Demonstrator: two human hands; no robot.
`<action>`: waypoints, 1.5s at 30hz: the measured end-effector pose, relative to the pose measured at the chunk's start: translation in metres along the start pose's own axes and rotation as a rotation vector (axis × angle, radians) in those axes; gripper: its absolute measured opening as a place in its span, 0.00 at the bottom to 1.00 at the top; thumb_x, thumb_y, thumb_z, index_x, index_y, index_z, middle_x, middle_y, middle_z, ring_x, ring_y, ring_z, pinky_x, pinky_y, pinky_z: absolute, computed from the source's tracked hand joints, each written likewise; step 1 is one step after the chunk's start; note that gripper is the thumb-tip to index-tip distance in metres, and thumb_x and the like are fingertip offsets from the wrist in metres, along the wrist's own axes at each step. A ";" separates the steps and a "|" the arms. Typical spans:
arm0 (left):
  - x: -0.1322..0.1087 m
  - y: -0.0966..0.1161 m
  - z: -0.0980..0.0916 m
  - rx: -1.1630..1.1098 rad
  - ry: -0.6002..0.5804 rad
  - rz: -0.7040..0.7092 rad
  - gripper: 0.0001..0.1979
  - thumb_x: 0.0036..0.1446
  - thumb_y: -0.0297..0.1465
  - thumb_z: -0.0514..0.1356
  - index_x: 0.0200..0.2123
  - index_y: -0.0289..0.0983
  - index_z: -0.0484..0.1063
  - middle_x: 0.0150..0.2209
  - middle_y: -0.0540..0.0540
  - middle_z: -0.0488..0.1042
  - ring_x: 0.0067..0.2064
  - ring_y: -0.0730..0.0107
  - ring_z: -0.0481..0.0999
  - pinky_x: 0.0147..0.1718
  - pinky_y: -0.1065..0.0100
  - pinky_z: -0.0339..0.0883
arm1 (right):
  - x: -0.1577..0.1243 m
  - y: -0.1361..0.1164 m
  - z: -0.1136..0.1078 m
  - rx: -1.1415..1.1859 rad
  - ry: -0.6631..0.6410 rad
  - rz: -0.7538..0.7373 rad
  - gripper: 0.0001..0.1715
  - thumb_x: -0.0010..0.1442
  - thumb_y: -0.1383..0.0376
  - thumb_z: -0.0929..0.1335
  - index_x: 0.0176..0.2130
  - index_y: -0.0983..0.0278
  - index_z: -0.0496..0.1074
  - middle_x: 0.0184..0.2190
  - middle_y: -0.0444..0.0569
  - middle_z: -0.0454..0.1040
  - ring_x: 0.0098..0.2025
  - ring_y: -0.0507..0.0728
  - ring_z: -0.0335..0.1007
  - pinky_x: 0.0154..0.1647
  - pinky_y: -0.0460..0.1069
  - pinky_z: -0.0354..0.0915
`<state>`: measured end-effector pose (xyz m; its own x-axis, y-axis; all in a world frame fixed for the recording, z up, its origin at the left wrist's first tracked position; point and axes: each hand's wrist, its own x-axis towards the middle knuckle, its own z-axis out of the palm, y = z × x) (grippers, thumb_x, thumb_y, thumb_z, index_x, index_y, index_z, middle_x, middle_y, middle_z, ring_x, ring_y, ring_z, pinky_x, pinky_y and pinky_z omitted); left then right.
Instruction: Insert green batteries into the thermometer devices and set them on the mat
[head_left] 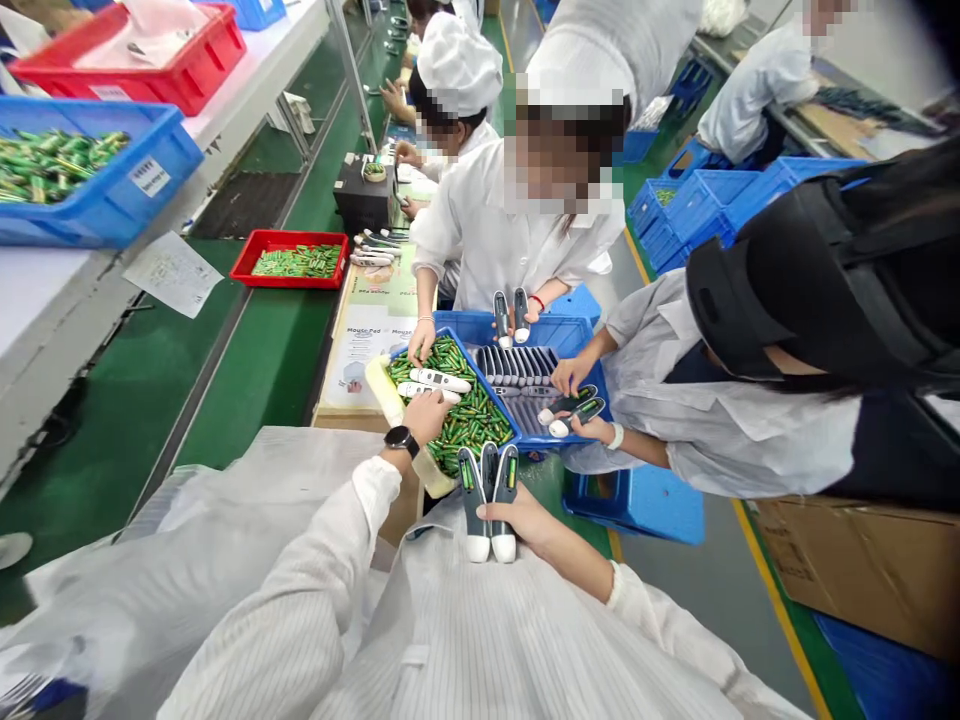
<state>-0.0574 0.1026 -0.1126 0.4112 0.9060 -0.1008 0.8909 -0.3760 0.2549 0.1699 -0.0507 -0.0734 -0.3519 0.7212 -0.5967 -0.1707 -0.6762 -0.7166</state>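
My right hand (521, 515) is closed round several dark grey and white handheld devices that look like digital thermometers (489, 500). Their battery compartments are uncovered, and green batteries show in the outer two. Over a bin of loose green batteries (469, 425), my left hand (426, 415), with a black watch on the wrist, has its fingers curled in; what they hold is hidden. White thermometers (441, 380) lie on the batteries just beyond my left fingertips.
Across the bin, a co-worker's hand (421, 340) reaches into the batteries; the other holds two thermometers (511, 318). At right, another person's hands (581, 400) handle two more above a blue crate (577, 330) with rows of thermometers. A red battery tray (289, 262) sits farther left.
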 end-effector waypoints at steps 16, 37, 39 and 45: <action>-0.041 0.007 -0.046 -1.453 0.499 -0.420 0.18 0.60 0.45 0.60 0.45 0.39 0.67 0.33 0.50 0.73 0.35 0.67 0.78 0.40 0.59 0.75 | 0.000 -0.014 0.004 0.218 0.071 -0.067 0.27 0.33 0.68 0.79 0.36 0.64 0.73 0.32 0.42 0.76 0.33 0.53 0.71 0.39 0.50 0.67; -0.075 0.121 -0.117 -0.560 -0.092 0.158 0.09 0.57 0.35 0.63 0.41 0.41 0.78 0.30 0.51 0.78 0.28 0.71 0.73 0.28 0.68 0.68 | 0.006 -0.014 0.018 0.025 -0.208 -0.106 0.26 0.36 0.68 0.79 0.38 0.63 0.74 0.33 0.40 0.75 0.35 0.53 0.70 0.40 0.49 0.66; -0.074 0.121 -0.115 -0.516 -0.102 0.146 0.07 0.57 0.37 0.65 0.33 0.40 0.78 0.26 0.53 0.77 0.25 0.73 0.72 0.27 0.69 0.66 | 0.007 -0.011 0.019 -0.018 -0.219 -0.098 0.26 0.36 0.67 0.79 0.37 0.63 0.74 0.34 0.41 0.75 0.36 0.54 0.70 0.40 0.50 0.67; -0.072 0.120 -0.107 -0.369 -0.028 0.278 0.12 0.64 0.39 0.59 0.33 0.41 0.80 0.33 0.50 0.81 0.36 0.68 0.78 0.36 0.66 0.68 | 0.008 -0.002 0.020 -0.051 -0.221 -0.126 0.28 0.36 0.66 0.80 0.39 0.62 0.74 0.35 0.42 0.75 0.37 0.55 0.70 0.39 0.50 0.67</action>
<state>-0.0012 0.0132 0.0284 0.6342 0.7732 -0.0046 0.6199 -0.5048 0.6007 0.1492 -0.0467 -0.0701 -0.5245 0.7451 -0.4121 -0.1814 -0.5706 -0.8009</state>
